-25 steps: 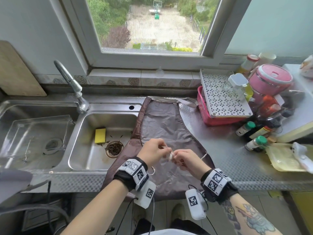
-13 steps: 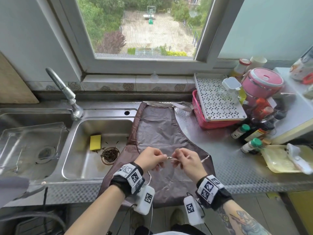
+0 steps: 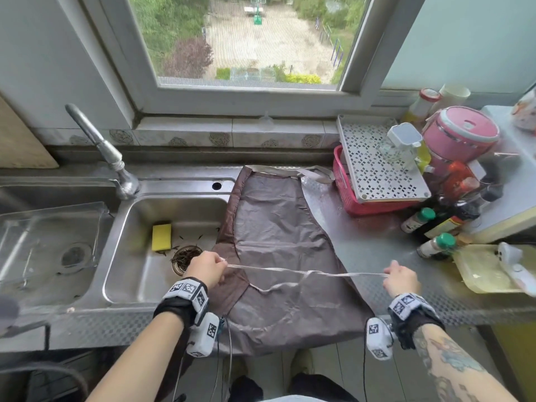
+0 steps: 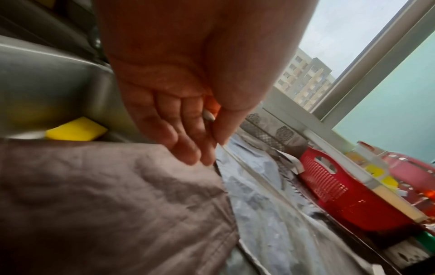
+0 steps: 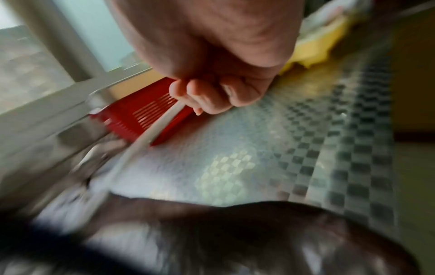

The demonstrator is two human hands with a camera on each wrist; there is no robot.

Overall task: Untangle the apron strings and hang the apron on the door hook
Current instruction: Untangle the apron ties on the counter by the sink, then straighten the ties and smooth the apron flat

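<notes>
1. One brown apron (image 3: 278, 236) lies flat on the steel worktop (image 3: 385, 256). Its left edge hangs over the sink basin, and its bottom hem droops off the front edge.
2. Two pale apron strings (image 3: 293, 271): they cross near the middle, one pulled fairly straight, the other sagging onto the cloth.
3. Two hands. The left hand (image 3: 206, 269) has its grip pinching a string end over the apron's left edge; the right hand (image 3: 401, 278) has its grip curled tight round the other end, over the worktop right of the apron.
4. One yellow sponge (image 3: 161, 237) is in the near sink.
5. One red basket (image 3: 352, 198) with a white perforated tray on top sits by the apron's top right corner.
6. A pink cooker (image 3: 461, 140) and at least two green-capped bottles (image 3: 436, 245) crowd the right end.
</notes>
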